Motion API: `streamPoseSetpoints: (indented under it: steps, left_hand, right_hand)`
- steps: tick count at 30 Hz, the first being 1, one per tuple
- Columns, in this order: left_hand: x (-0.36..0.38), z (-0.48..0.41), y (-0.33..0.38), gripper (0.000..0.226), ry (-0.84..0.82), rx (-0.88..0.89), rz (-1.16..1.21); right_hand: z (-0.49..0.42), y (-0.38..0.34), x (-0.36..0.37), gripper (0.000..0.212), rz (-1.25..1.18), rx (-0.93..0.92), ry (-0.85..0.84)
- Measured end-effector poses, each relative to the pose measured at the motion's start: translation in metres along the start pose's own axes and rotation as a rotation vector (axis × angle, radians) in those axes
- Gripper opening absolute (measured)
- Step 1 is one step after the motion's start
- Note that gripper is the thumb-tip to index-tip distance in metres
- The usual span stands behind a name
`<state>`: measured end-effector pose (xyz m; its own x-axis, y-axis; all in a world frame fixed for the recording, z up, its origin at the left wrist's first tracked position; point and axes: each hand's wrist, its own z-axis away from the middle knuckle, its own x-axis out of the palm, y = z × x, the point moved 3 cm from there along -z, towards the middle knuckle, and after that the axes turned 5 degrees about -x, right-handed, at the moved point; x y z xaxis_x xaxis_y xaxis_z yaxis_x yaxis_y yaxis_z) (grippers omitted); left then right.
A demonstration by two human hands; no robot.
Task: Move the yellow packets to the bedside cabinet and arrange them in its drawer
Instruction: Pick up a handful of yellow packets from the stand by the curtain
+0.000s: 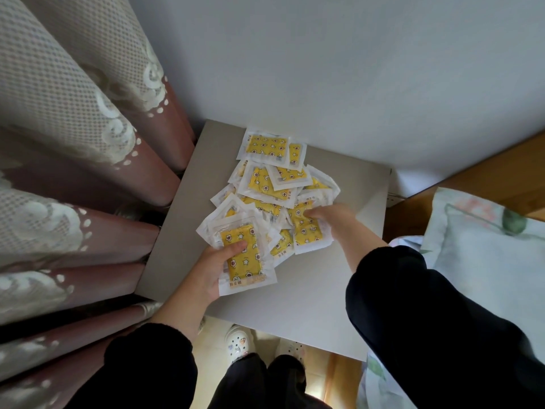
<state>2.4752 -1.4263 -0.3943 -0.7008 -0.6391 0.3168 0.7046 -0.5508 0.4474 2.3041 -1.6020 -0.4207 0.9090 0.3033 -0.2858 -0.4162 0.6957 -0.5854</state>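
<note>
A loose pile of flat yellow packets (274, 184) with little stars and clear white edges lies on top of the grey bedside cabinet (309, 287). The cabinet stands between a pink and cream curtain (88, 149) and a bed (486, 261). Its drawer is not in view, so none of the packets can be seen in it yet.

The left hand (211, 273) holds a small stack of packets (246, 261) at the near edge of the pile. Its thumb lies on top and its fingers are underneath. The right hand (333, 216) reaches into the right side of the pile. It seems to pinch one packet (306, 231) by its far end, though its thumb is hidden.

The step in hand looks like gathering: take one packet and lay it on the stack.

To do it well:
- Lift the packet straight up so it does not drag the others with it. They are slippery and overlap each other.
- Turn it the same way as the stack, long side along long side.
- Lift the left thumb a little, slide the packet under it, then press down again.
- Keep the stack small enough to grip. A fat stack may fan out and slip.
- Mind the packets near the back wall and the curtain side, as a push could knock them off.
</note>
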Motion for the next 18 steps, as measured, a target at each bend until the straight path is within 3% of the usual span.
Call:
streamPoseSetpoints:
  steps: [3,8,14,18]
  left_hand:
    - [-0.002,0.000,0.003,0.017,0.000,0.002,-0.005]
    - [-0.003,0.000,0.004,0.017,0.001,-0.006,0.002]
    - [-0.005,0.001,0.003,0.019,-0.009,-0.015,-0.020]
    - [-0.007,0.002,0.003,0.020,-0.015,-0.011,-0.024]
  right_hand:
    - [-0.003,-0.004,0.006,0.042,0.104,-0.100,-0.025]
    - [-0.009,-0.007,0.016,0.050,-0.119,-0.069,-0.175]
    - [-0.013,0.007,-0.006,0.030,-0.209,-0.017,-0.146]
    - [-0.013,0.024,-0.032,0.040,-0.282,0.005,-0.191]
